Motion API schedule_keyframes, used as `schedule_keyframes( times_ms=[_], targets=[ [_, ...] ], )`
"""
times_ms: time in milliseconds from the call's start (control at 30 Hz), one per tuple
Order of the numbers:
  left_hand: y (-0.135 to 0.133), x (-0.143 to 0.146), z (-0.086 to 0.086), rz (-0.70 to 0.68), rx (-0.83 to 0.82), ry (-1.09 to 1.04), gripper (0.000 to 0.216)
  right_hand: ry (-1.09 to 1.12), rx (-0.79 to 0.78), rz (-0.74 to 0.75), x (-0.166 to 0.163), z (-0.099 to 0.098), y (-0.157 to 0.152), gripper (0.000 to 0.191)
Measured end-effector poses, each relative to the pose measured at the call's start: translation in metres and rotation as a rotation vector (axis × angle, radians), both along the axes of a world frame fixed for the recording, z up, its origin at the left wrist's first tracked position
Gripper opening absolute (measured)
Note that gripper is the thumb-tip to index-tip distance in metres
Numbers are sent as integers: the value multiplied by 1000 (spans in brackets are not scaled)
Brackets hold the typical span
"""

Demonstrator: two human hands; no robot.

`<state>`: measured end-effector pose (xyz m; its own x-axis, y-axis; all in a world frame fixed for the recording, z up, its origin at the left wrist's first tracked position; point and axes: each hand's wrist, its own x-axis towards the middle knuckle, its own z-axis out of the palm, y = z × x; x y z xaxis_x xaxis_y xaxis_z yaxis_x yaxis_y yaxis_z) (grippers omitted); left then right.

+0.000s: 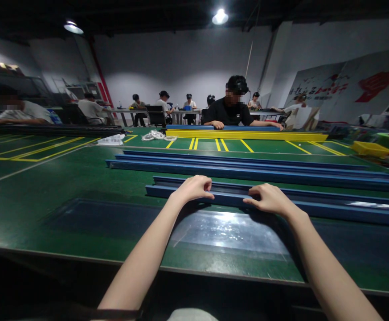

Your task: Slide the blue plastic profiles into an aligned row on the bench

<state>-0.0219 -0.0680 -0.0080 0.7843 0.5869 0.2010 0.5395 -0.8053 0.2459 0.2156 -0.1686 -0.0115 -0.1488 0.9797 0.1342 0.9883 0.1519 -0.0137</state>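
A long blue channel rail [229,199] lies crosswise in front of me on the green table, its open trough facing up. My left hand [194,188] grips its near wall toward the left end, fingers over the edge and thumb on the near side. To the right of it, my right hand [268,198] holds the same wall in a similar way, fingertips partly hidden inside the trough. Just beyond, another long blue rail [247,173] lies roughly parallel. A clear plastic sheet or film [226,232] covers the table surface below my hands.
Across the table, a person in black [229,111] rests both hands on a blue rail above a yellow rail [247,134]. Coiled rings in plastic [154,135] and a white packet [111,139] lie left of them. A yellow bin [371,149] stands at the right. The table's front edge [214,275] is near me.
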Motion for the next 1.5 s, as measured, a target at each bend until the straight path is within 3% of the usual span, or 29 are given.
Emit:
schedule_keyframes(
  times_ms=[367,900,1500],
  targets=[
    [-7,2,6,31,51,48,22,234,142,144,-26,-10,7,19],
    [-5,4,4,70,-9,33,23,241,138,147,-27,-13,9,18],
    [11,3,-4,-1,-196,27,35,239,123,153,-29,-12,10,16]
  ],
)
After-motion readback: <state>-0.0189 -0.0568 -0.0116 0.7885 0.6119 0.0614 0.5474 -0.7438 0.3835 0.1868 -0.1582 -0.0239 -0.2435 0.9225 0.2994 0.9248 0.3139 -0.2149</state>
